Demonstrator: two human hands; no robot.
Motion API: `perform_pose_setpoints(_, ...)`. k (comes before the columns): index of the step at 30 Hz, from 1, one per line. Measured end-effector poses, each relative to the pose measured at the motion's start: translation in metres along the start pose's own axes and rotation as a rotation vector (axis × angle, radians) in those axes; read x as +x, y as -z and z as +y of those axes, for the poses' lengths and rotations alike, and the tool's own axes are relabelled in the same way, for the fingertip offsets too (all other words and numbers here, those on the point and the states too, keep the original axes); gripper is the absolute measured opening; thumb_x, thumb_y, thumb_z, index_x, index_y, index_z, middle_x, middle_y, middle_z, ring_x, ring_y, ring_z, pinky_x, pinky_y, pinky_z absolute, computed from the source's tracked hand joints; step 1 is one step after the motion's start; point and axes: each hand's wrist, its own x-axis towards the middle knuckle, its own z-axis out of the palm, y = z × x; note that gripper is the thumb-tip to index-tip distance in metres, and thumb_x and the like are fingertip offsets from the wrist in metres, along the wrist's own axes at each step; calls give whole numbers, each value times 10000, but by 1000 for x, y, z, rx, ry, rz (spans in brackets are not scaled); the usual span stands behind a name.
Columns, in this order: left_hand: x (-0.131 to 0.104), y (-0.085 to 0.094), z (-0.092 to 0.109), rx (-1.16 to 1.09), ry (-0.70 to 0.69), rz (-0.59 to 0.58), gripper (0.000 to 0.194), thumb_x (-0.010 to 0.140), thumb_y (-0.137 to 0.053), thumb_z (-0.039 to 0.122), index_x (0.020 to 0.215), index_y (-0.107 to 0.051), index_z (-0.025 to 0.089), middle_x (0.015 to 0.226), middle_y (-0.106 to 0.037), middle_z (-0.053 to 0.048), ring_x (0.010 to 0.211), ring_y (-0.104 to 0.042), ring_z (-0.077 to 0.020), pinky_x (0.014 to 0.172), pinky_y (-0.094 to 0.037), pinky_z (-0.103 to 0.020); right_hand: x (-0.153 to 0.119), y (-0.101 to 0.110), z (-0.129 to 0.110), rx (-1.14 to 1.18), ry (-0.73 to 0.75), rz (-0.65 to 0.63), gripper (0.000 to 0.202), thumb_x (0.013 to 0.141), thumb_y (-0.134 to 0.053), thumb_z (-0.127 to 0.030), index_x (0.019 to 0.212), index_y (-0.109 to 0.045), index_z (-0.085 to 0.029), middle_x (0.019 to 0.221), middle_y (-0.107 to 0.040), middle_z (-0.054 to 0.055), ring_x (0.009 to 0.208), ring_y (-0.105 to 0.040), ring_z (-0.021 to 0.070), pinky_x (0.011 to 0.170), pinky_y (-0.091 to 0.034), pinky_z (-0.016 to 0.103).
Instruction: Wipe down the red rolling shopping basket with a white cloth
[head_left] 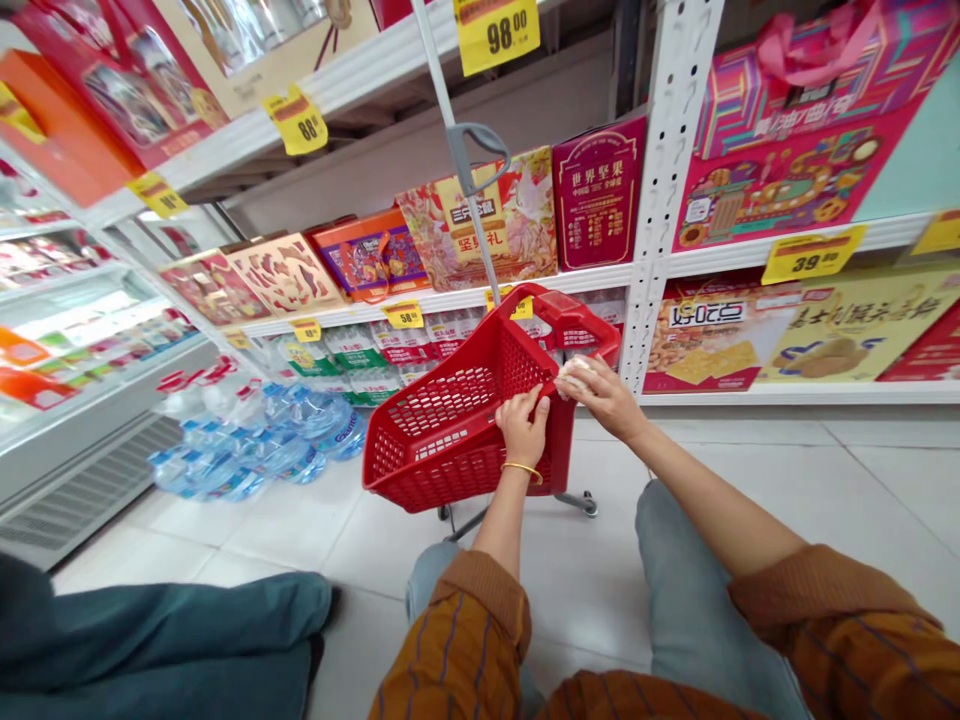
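A small red plastic shopping cart (442, 480) stands in front of me on grey legs with wheels. My left hand (523, 425) is closed over the rim of its basket, near the back corner, and a thin gold bangle circles that wrist. Just to the right, my right hand (600, 395) presses a crumpled white cloth (576, 376) against the red frame below the cart's handle (574, 312). From the cart a pale pole with a grey hook-shaped grip (471, 160) rises past the shelf. Inside the basket I see only its perforated red walls.
Shelves ahead hold gift boxes (600, 195) and yellow price tags (499, 35). Bottled water packs (247, 430) sit on the tiled floor at left, beside a refrigerated case (97, 460). Another person's legs in dark trousers (172, 640) are close on my left.
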Motion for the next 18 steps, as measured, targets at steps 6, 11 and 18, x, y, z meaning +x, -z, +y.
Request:
perform_pose_setpoints(6, 0, 4, 5, 2, 4, -35, 358, 925, -537, 455, 1227, -625, 284, 1085, -681, -23, 1026, -575, -177, 973, -344, -344, -5, 12, 20, 26, -22, 1, 388, 951, -512, -204, 1284, -577, -391, 1343, -581, 17, 1364, -417, 247, 1163, -309, 529)
perform_pose_setpoints(11, 1, 3, 6, -4, 26, -59, 335, 964, -464, 427, 1230, -623, 300, 1091, -682, -18, 1030, -573, -177, 969, -350, -342, -3, 19, 31, 63, -101, 94, 347, 963, -466, -200, 1236, -629, -338, 1384, -543, 21, 1387, -380, 255, 1147, -360, 511)
perform_pose_setpoints(18, 2, 3, 7, -21, 50, -32, 328, 996, -391, 386, 1196, -642, 317, 1050, -690, 1, 992, -580, -165, 958, -343, -342, -4, -6, -11, 101, -217, 289, 395, 956, -444, -158, 1277, -599, -330, 1455, -474, 4, 1430, -297, 262, 1161, -325, 556)
